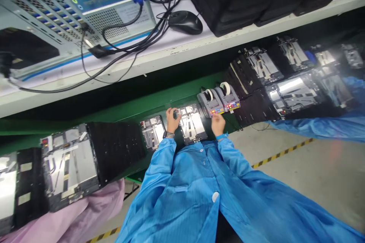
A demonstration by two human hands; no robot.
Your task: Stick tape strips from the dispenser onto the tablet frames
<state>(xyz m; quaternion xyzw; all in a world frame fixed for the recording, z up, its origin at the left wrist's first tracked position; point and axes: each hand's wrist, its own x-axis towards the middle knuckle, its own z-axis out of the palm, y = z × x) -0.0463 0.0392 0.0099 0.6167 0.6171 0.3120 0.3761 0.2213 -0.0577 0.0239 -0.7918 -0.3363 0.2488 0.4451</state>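
In front of my body lies an opened flat electronic device (pixel 191 123) with a silver plate and dark strips. At its upper left edge, my left hand (pixel 172 120) has its fingers closed around a small dark object (pixel 175 114), whose kind I cannot make out. My right hand (pixel 218 124) is held to the right of the device, just below two grey tape dispensers (pixel 211 104) with white rolls and lit displays. Its fingers are pinched together; whatever is between them is too small to see. Another similar device (pixel 153 133) sits left of my left hand.
More opened devices (pixel 70 163) and black foam trays (pixel 115 150) line the green bench (pixel 125 111) on both sides. Above runs a white shelf (pixel 211 43) with a computer case (pixel 85 15), cables, a black mouse (pixel 186 22) and black bags. Pink and blue sleeves of neighbours show at the sides.
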